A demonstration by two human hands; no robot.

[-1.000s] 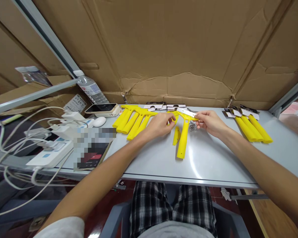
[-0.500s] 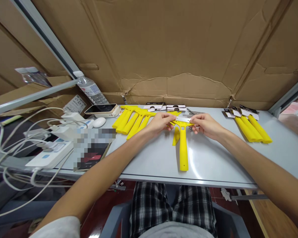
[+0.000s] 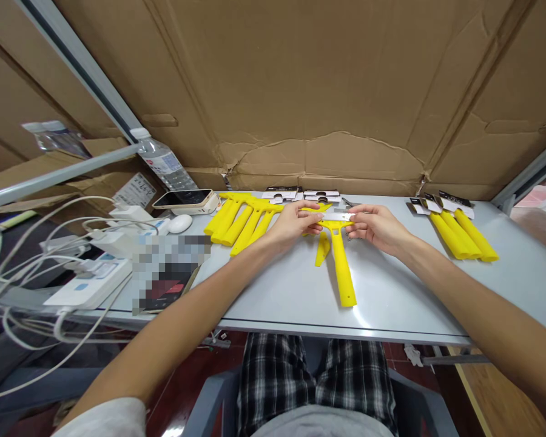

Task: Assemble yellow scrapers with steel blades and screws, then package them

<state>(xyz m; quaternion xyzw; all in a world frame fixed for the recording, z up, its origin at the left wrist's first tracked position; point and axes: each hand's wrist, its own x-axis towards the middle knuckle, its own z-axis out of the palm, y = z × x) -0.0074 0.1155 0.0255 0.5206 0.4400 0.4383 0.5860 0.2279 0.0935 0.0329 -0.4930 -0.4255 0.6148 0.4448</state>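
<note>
A yellow scraper point(image 3: 343, 267) with a T-shaped head and a hollow-looking handle is in front of me, its handle pointing toward me and a little right. A silver metal blade point(image 3: 337, 216) lies along its head. My left hand point(image 3: 295, 223) pinches the left end of the head and blade. At the right end, the fingers of my right hand point(image 3: 373, 226) close on the same head. Under the scraper's left side lies a small flat yellow piece point(image 3: 322, 249). Just behind my right fingers shows part of a dark metal tool point(image 3: 351, 203), mostly hidden.
Several yellow scrapers point(image 3: 241, 226) lie to the left, and several carded yellow handles point(image 3: 464, 233) to the right. Black-and-white cards point(image 3: 321, 195) sit at the back by the cardboard point(image 3: 364, 158). A phone point(image 3: 184, 199), white mouse point(image 3: 180, 224), power strip point(image 3: 88, 284) and bottle point(image 3: 166, 162) crowd the left.
The scraper's handle end has swung to the right and slightly away from me. Both hands stay at the head, with fingers slightly shifted.
</note>
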